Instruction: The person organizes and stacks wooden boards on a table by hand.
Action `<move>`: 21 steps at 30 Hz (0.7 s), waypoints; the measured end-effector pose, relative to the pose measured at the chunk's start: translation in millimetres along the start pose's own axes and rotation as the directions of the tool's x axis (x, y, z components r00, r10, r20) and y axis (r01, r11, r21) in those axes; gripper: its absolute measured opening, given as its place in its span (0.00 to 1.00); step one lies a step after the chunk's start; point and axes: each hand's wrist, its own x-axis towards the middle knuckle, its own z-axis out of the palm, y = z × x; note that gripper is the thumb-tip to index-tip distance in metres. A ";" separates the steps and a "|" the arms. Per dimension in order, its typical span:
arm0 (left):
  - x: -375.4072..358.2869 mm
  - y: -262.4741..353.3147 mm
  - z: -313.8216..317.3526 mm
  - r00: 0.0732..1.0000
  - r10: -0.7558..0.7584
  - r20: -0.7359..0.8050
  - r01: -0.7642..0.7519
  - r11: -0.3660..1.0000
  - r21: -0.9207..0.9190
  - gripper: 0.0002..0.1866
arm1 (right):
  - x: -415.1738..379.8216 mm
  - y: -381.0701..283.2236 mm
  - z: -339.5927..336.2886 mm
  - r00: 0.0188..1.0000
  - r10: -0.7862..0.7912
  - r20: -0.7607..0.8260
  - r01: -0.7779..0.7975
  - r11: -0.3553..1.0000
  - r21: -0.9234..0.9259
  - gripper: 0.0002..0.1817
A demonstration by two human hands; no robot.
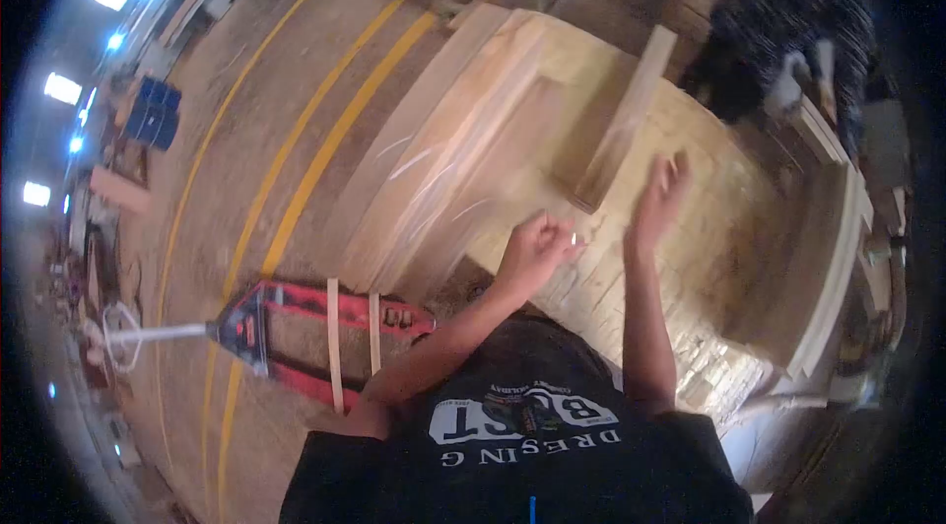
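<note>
My left hand (540, 246) is closed, with a small white piece (575, 240), chalk-like in look, showing at its fingertips. In front of it lie long wooden boards (443, 149), several with white strokes drawn across them. My right hand (662, 197) is raised over the pale wooden surface (690, 228), blurred by motion, its fingers stretched out and nothing visible in them. Between and beyond both hands a short squared timber (626, 120) slants away, its near end close to my left fingertips.
Left of me stands a red and black pallet jack (251, 332) with two wooden strips (335, 347) across its forks. A person in dark clothing (788, 21) is at the far right, near stacked boards (828, 268). Yellow lines (325, 149) run along the floor.
</note>
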 end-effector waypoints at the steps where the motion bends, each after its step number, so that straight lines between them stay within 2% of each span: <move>1: -10.6 -9.2 -12.7 0.999 -0.002 -0.036 0.002 1.000 -0.002 0.06 | -6.4 -13.6 -4.1 0.999 0.010 0.033 -0.011 1.000 0.011 0.26; 3: -59.2 -39.7 -45.6 0.999 0.036 -0.037 -0.035 0.999 0.026 0.09 | -30.3 -24.2 -22.9 0.908 0.154 0.391 -0.226 0.963 0.147 0.24; 4: -83.8 -42.5 -61.5 0.994 -0.012 -0.106 0.014 1.000 0.017 0.10 | -47.4 -18.2 -27.6 0.817 0.227 0.529 -0.335 0.935 0.115 0.23; 5: -108.3 -44.1 -78.7 0.984 -0.061 -0.169 0.062 0.998 0.002 0.12 | -66.6 -9.0 -29.0 0.704 0.290 0.649 -0.431 0.900 0.065 0.23; 7: -149.6 -54.8 -114.3 0.857 -0.244 -0.454 0.366 0.908 0.202 0.10 | -105.9 12.1 -23.0 0.375 0.320 0.870 -0.491 0.865 -0.106 0.25; 8: -158.2 -59.0 -121.5 0.856 -0.251 -0.451 0.372 0.906 0.201 0.10 | -130.1 27.7 -16.0 0.263 0.253 0.931 -0.487 0.868 -0.098 0.28; 9: -164.7 -62.4 -126.6 0.777 -0.157 -0.610 0.291 0.948 0.127 0.08 | -147.7 26.7 -7.2 0.145 0.180 0.973 -0.482 0.872 -0.089 0.31; 10: -168.5 -65.1 -129.0 0.656 -0.075 -0.751 0.192 0.979 0.069 0.06 | -160.1 24.7 -0.9 0.143 0.183 0.973 -0.479 0.873 -0.094 0.31; 11: -164.7 -53.0 -121.3 0.656 -0.078 -0.751 0.188 0.980 0.063 0.06 | -167.1 12.6 8.6 0.079 0.287 0.955 -0.587 0.788 -0.188 0.35; 12: -156.8 -29.1 -106.8 0.684 -0.018 -0.729 0.232 0.953 0.194 0.05 | -172.9 3.9 17.1 0.004 0.378 0.926 -0.677 0.683 -0.276 0.40; 13: -152.5 -17.1 -97.5 0.714 0.037 -0.699 0.267 0.909 0.321 0.03 | -178.0 0.7 23.7 0.005 0.377 0.926 -0.668 0.690 -0.278 0.40; 14: -153.0 -22.2 -94.5 0.714 0.039 -0.700 0.255 0.916 0.311 0.03 | -181.0 -0.4 29.6 0.045 0.467 0.883 -0.721 0.627 -0.295 0.42; 15: -154.1 -29.6 -90.5 0.795 -0.001 -0.606 0.168 0.961 0.220 0.03 | -180.8 -2.5 34.2 0.079 0.553 0.829 -0.768 0.564 -0.303 0.44; 16: -150.5 -33.3 -84.3 0.867 -0.015 -0.497 0.083 0.990 0.114 0.02 | -174.8 -14.6 38.4 0.088 0.547 0.832 -0.749 0.587 -0.307 0.44; 17: -146.0 -33.7 -76.9 0.869 -0.004 -0.496 0.059 0.994 0.097 0.02 | -167.3 -28.5 41.0 0.181 0.605 0.775 -0.789 0.559 -0.253 0.43; 18: -145.0 -28.2 -67.0 0.942 0.106 -0.317 -0.085 0.993 0.080 0.02 | -160.7 -37.0 41.8 0.266 0.662 0.700 -0.826 0.531 -0.188 0.43; 19: -146.1 -21.8 -57.3 0.967 0.222 -0.128 -0.218 0.975 0.039 0.02 | -153.4 -26.9 44.0 0.280 0.660 0.697 -0.817 0.545 -0.189 0.43; 21: -137.6 -6.8 -48.0 0.962 0.244 -0.122 -0.243 0.970 0.024 0.03 | -129.5 1.6 51.4 0.413 0.456 0.789 -0.850 0.503 0.154 0.33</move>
